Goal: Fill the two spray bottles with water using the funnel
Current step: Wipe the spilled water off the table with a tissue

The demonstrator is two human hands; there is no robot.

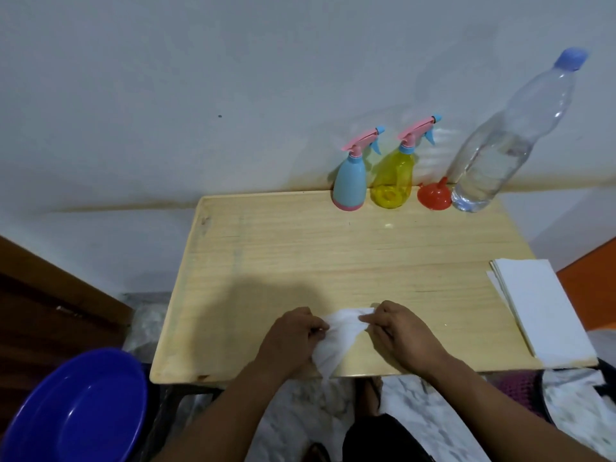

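While left hand [293, 331] grips tissue [336, 341], right hand [396, 331] pinches it

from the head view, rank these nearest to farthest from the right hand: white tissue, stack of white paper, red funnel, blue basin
1. The crumpled white tissue, pinched by the right hand itself, at the table's near edge.
2. The stack of white paper, at the table's right edge.
3. The red plastic funnel, at the far edge by the wall.
4. The round blue plastic basin, off the table, lower left.
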